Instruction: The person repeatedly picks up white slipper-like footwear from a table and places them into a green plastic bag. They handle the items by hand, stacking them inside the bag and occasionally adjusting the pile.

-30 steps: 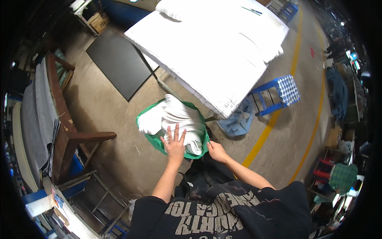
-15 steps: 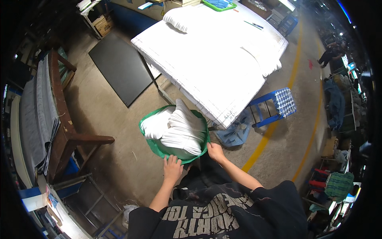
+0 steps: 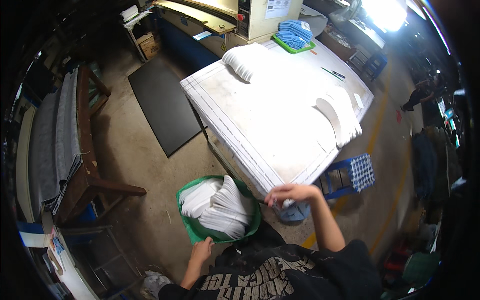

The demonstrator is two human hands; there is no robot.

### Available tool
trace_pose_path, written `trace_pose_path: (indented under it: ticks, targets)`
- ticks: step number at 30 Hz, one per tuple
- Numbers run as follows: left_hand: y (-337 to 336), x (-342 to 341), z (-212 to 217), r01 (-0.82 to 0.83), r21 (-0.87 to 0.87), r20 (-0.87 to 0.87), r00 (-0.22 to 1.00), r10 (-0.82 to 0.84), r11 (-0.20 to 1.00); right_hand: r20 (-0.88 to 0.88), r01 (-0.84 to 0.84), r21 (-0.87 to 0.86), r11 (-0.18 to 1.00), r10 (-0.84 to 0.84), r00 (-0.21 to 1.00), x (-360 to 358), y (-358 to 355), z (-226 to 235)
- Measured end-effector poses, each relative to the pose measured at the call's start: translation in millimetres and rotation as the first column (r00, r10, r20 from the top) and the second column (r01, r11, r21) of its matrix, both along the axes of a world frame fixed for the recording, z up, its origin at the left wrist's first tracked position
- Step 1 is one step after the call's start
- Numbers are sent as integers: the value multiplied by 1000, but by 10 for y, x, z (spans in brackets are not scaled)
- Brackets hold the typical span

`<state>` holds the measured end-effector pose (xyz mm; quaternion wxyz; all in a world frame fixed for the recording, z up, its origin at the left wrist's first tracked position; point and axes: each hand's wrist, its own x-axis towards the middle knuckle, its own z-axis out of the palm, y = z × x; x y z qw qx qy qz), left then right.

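Observation:
A green bag (image 3: pixel 187 220) stands below the table's near corner, its mouth wide. Folded stacks of white fabric pieces (image 3: pixel 220 207) fill it. My left hand (image 3: pixel 201 250) grips the bag's near rim, fingers closed over the green edge. My right hand (image 3: pixel 295 193) is raised to the right of the bag, by the near corner of the white-covered table (image 3: pixel 240 150). Its fingers are apart and reach leftward, with nothing visible in them. On the table lie a stack of white pieces (image 3: pixel 246 62) at the far left and a curved white stack (image 3: pixel 340 117) at the right.
A blue stool (image 3: pixel 361 172) with a patterned seat stands right of the table, near a blue plastic bag (image 3: pixel 295 212). A green tray (image 3: pixel 299 49) holds blue bundles. A black mat (image 3: pixel 162 107) lies on the floor; a wooden rack (image 3: pixel 82 165) with grey fabric stands left.
My right hand has let go of the bag's right rim and lifted toward the table corner. My left hand keeps to the near rim. The view has tilted up, showing more beyond the table.

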<state>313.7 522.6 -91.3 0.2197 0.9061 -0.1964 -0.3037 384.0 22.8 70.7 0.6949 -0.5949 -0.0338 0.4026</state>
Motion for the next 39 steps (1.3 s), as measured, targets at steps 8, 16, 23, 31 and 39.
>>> trace_pose_path:
  ticks: [8,16,23,31,39]
  targets:
    - [-256,-146,24,-204,182,245,957,156,962,528,713,-532,456,-480,701,2708,-1209,103]
    - [-888,-314,255,-652,287,349,754,557,702,758,775,-631,-21,-230,611,4349,-646,37]
    - [-1067,-226,-289,-985,118,-362,-164,917,-130,935,915,-354,193,95,342,4201,-1125,-343]
    - [-1051,39,-607,-781,264,-454,-618,641,-566,786,787,-608,-102,-218,578,4004,-1312,26]
    - [-927,-6,-518,-956,188,-282,-274,920,-227,619,643,-757,121,-186,763,4245,-1202,163]
